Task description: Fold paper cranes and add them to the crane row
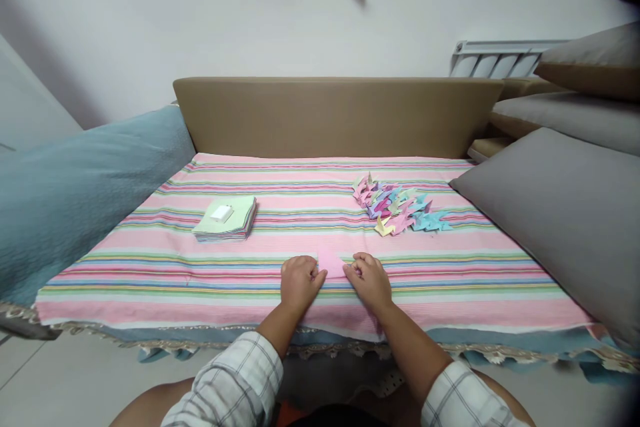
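A small piece of folded pink paper (pixel 331 263) lies low over the striped cloth, between my two hands. My left hand (pixel 300 280) pinches its left edge with thumb and fingers. On the other side, my right hand (pixel 369 280) grips the right corner between thumb and curled fingers. The fingertips cover both ends of the paper, so its exact folds there are hidden. Beyond my right hand sits a pile of folded paper cranes (pixel 395 207) in pink, purple, blue, green and yellow. A stack of square coloured paper (pixel 225 217), pale green on top, rests to the left.
On the paper stack lies a small white object (pixel 222 213). The striped cloth (pixel 300 180) covers the seat, with a brown backrest (pixel 330 117) behind. Grey cushions (pixel 560 213) bound the right side; a blue-covered armrest (pixel 100 180) bounds the left.
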`<act>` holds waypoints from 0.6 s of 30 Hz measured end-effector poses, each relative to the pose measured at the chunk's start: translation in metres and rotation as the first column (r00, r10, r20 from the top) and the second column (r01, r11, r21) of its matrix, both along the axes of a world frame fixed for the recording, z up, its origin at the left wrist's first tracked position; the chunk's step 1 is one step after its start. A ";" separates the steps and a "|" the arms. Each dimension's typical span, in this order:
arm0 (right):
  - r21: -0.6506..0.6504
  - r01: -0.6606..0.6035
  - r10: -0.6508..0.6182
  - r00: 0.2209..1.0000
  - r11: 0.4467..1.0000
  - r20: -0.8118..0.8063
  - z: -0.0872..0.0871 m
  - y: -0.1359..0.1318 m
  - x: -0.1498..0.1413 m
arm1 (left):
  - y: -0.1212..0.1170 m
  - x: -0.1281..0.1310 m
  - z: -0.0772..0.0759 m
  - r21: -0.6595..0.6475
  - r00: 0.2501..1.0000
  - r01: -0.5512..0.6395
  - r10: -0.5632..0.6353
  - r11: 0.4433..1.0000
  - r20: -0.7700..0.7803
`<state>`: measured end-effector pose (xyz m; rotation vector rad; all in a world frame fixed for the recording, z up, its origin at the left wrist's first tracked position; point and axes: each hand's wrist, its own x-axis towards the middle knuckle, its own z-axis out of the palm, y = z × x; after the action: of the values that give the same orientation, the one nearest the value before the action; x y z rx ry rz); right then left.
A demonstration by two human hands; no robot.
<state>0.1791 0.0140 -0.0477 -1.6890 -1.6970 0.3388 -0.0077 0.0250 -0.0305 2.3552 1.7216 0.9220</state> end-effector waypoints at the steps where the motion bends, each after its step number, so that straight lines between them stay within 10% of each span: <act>1: -0.004 0.002 -0.002 1.000 1.000 0.002 0.000 0.000 0.000 | 0.000 0.000 0.000 -0.004 1.000 -0.005 0.004 1.000 -0.009; 18: 0.011 0.014 -0.014 0.999 1.000 0.033 -0.002 0.000 -0.001 | 0.002 0.003 -0.002 -0.037 0.976 -0.009 0.001 0.999 -0.219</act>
<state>0.1778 0.0143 -0.0499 -1.7066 -1.7075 0.2964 -0.0043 0.0275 -0.0330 2.5108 1.8013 0.6445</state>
